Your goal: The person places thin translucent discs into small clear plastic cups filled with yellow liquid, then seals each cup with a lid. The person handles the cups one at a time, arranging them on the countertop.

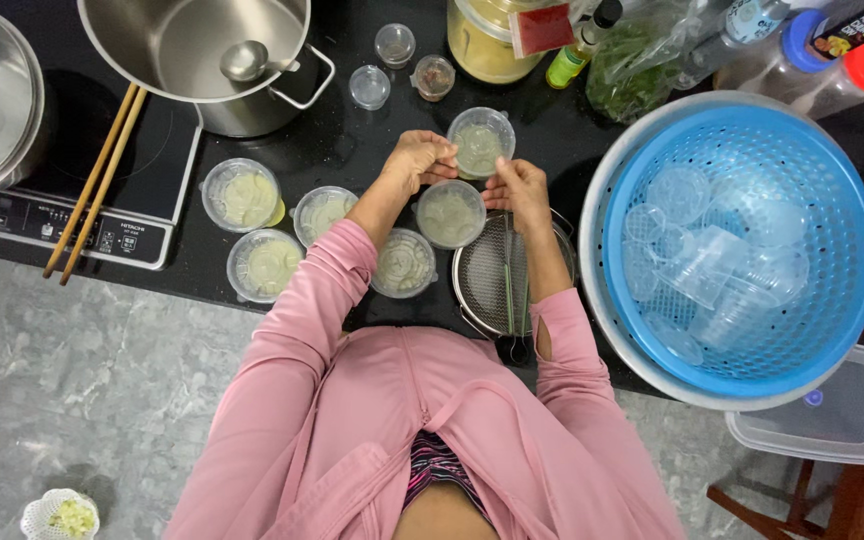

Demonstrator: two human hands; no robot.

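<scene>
Both hands, left hand (pixel 420 160) and right hand (pixel 518 188), grip closed around one small lidded clear cup (pixel 481 141) above black counter (pixel 352 140).

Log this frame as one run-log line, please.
left hand and right hand: both grip lidded sauce cup | five lidded cups on black counter | blue colander holds empty cups

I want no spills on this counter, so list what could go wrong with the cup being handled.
1. Both hands, left hand and right hand, press at the rim of a filled small cup; a slip could squirt sauce.
2. Five filled cups, such as the nearest one, sit close below the hands; an elbow or sleeve could knock them.
</scene>
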